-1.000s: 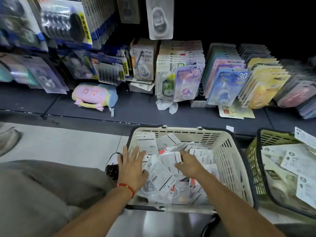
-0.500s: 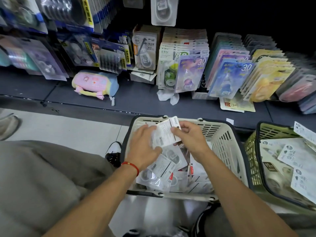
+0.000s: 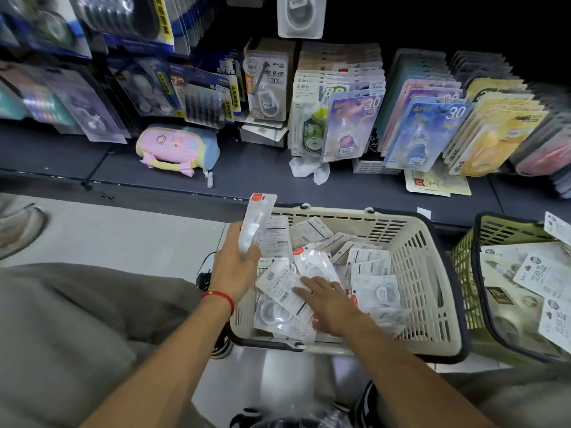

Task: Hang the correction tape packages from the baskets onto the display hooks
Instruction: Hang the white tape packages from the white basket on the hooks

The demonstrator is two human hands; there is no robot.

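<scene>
A cream plastic basket (image 3: 414,242) on the floor holds several white correction tape packages (image 3: 375,291). My left hand (image 3: 234,267) grips one clear package with a red tab (image 3: 256,223), upright over the basket's left rim. Inside the basket, my right hand (image 3: 327,304) lies with fingers stretched on a package (image 3: 281,288) that shows its barcode back. Rows of hung correction tape packages (image 3: 349,118) fill the display hooks above the dark shelf.
A green basket (image 3: 463,273) with more packages stands at the right. On the dark shelf (image 3: 253,174) lie a pink and blue pouch (image 3: 176,148) and crumpled white paper (image 3: 309,169). A shoe (image 3: 15,227) shows at far left, my knee (image 3: 77,319) below it.
Both hands lifted one package out of the basket. The left hand now holds it alone at the left rim, and the right hand has gone back down onto the pile.
</scene>
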